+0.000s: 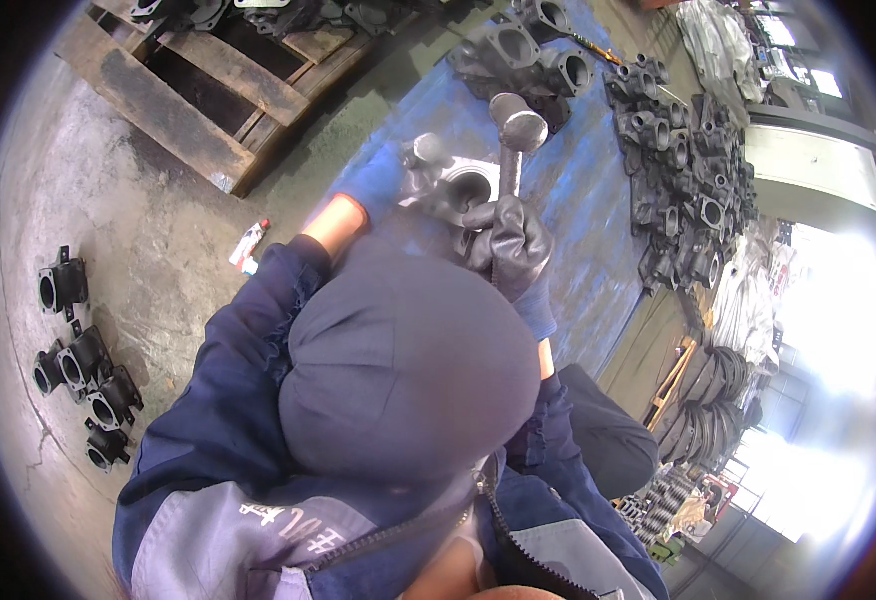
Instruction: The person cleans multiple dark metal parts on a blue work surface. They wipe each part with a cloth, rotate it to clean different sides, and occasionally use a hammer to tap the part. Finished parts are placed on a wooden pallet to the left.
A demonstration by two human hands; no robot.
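Note:
My right hand [514, 248], in a black coated glove with a blue cuff, is closed round the handle of a hammer [519, 128]. The hammer stands upright in the picture, its worn round head beyond my fist. My left hand [378, 178], in a blue glove, grips the left side of a grey metal casting [473, 187] with a round bore. The casting is at the worktable's [583, 215] blue, scuffed top, and the hammer's handle crosses in front of its right side. My left fingertips are blurred, and my right hand hides part of the casting.
Dark castings [514, 50] are grouped at the table's far end, near a thin orange-handled tool [595, 47]. Many more castings [673, 170] stand to the right. A wooden pallet [183, 90] lies far left. Several black castings [88, 360] and a small tube [249, 245] lie on the floor.

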